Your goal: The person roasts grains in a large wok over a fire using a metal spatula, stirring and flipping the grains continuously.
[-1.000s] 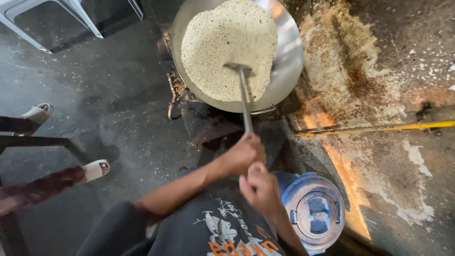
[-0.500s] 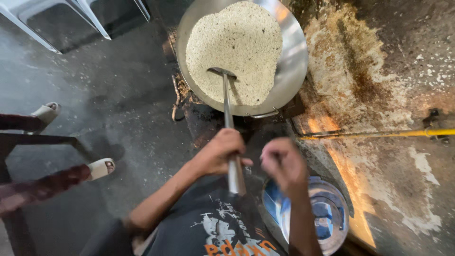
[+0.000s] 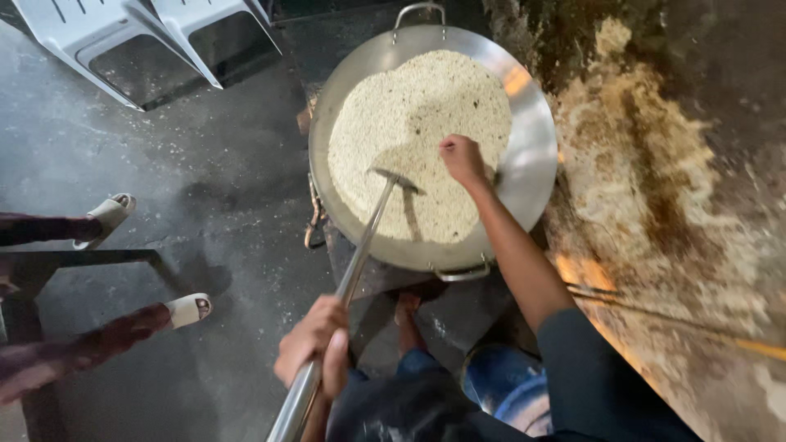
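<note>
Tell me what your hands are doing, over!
Left hand grips long metal spatula. Right hand, fisted, over pale grains in wok. Nothing blocking.

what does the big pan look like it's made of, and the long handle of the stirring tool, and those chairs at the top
Pan: probably steel or aluminium, a smooth grey sheen that catches the light.
Handle: bare polished metal, shiny along its length.
Chairs: likely moulded plastic, matte white.

Your left hand (image 3: 315,344): low, near body, fingers curled tight in closed grip. Your right hand (image 3: 463,158): arm stretched forward, loose fist, knuckles up, wrist straight.
</note>
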